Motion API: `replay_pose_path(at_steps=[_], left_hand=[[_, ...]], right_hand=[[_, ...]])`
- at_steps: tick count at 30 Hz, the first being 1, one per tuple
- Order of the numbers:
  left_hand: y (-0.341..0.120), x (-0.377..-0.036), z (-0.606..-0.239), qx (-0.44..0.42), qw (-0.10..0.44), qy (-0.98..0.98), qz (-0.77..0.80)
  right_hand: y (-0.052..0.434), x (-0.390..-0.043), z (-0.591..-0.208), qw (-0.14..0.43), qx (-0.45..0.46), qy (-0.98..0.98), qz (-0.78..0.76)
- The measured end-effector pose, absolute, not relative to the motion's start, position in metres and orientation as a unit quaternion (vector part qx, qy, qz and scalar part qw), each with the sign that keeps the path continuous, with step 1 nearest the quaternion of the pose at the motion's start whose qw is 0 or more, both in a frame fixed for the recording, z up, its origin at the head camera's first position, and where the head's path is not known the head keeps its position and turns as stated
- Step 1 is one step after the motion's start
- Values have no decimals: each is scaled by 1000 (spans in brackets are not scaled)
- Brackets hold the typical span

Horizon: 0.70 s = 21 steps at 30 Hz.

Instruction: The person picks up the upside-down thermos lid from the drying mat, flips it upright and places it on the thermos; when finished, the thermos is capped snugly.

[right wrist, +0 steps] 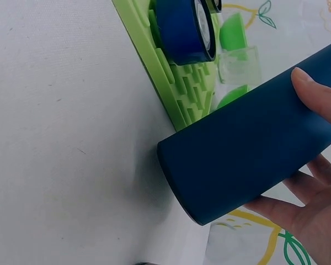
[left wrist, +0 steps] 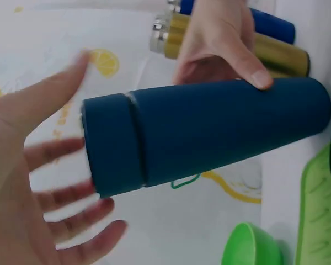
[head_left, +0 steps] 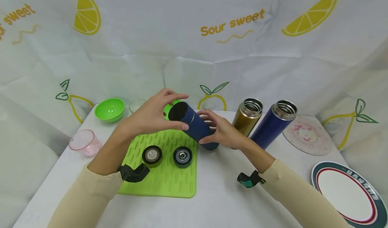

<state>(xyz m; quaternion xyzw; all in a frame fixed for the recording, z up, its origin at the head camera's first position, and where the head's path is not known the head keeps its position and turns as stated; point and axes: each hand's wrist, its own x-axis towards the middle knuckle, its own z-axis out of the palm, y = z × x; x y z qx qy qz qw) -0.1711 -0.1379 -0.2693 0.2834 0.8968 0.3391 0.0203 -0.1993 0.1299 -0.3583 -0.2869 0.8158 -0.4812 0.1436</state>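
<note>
A dark blue thermos bottle [head_left: 198,127] leans to the left, with a thin seam ring below its top section. My right hand [head_left: 222,128] grips the body from the right, thumb in front and fingers behind. Around the bottle's top end is my left hand [head_left: 154,115], its thumb and fingers spread wide. In the left wrist view the left thumb stands apart from the bottle, while the fingertips are close to the rim; whether they touch it I cannot tell. Two round lids [head_left: 152,156], one gold-sided and one blue [head_left: 183,156], lie upside down on a green mat [head_left: 169,184].
To the right stand a gold bottle [head_left: 247,117] and a blue bottle [head_left: 272,125], both without lids. At the left are a green bowl [head_left: 109,110], a pink glass [head_left: 86,143] and a clear glass [head_left: 137,104]. A round pink mat [head_left: 307,135] and an oval plate [head_left: 345,194] lie far right.
</note>
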Motion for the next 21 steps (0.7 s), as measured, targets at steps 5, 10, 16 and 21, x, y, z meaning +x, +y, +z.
replay_pose_path(at_steps=[5, 10, 16, 21], left_hand=[[-136, -169, -269, 315, 21, 879, 356], [-130, -167, -270, 267, -8, 911, 313], [-133, -166, -269, 293, 7, 906, 306], [-134, -165, -266, 257, 8, 923, 287]], right_hand=[[130, -199, -359, 145, -286, 816, -482], [131, -199, -359, 146, -284, 815, -483], [131, -200, -359, 143, -292, 816, -477], [130, -200, -359, 143, -294, 815, -479]])
